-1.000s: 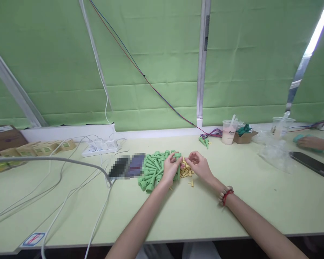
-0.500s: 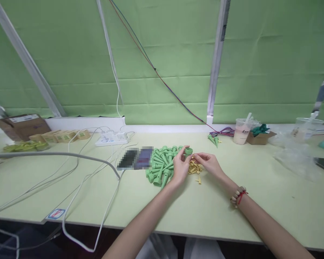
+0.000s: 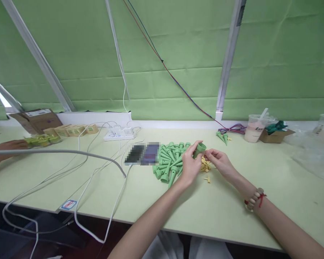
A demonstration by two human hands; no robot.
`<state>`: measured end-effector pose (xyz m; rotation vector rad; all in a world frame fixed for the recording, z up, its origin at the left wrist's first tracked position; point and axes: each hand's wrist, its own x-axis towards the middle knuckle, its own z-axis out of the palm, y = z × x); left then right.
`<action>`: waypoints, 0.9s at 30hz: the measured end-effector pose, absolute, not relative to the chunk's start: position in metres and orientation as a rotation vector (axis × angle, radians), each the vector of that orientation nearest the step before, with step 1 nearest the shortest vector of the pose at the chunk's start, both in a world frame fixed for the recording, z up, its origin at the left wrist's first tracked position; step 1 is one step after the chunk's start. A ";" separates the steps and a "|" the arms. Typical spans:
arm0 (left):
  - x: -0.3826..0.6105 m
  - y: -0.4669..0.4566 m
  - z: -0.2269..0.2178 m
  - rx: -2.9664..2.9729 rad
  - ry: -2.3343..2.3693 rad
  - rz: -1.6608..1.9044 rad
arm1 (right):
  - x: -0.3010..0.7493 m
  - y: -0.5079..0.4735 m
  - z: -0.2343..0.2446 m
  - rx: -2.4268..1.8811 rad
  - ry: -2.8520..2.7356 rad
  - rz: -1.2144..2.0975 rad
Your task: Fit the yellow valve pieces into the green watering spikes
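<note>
On the pale green worktop [image 3: 205,212], the right wrist wears a bead bracelet [image 3: 255,199]. The left hand [image 3: 190,164] has its fingers closed around a green cone [image 3: 199,148], lifted just above the worktop with its open end toward the right hand [image 3: 221,163]. That hand's fingers are pinched narrow right beside the opening; whether they grip anything cannot be told. Below lie small yellow pieces [image 3: 206,167], with a heap of green cones [image 3: 167,162] to the left. Farther back stand a power strip [image 3: 118,133] and a cup [image 3: 252,128].
</note>
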<state>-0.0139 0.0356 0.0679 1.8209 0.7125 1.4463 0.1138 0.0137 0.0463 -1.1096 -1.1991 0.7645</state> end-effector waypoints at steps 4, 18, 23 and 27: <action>-0.013 0.038 0.067 1.767 0.764 1.432 | 0.111 0.015 0.042 -1.119 -1.228 0.708; -0.009 0.056 0.057 1.345 0.781 1.276 | 0.108 0.018 0.037 -1.145 -1.338 0.454; -0.010 0.057 0.053 1.370 0.779 1.273 | 0.108 0.022 0.033 -1.107 -1.295 0.582; -0.009 0.061 0.051 1.325 0.738 1.245 | 0.110 0.021 0.036 -1.124 -1.376 0.328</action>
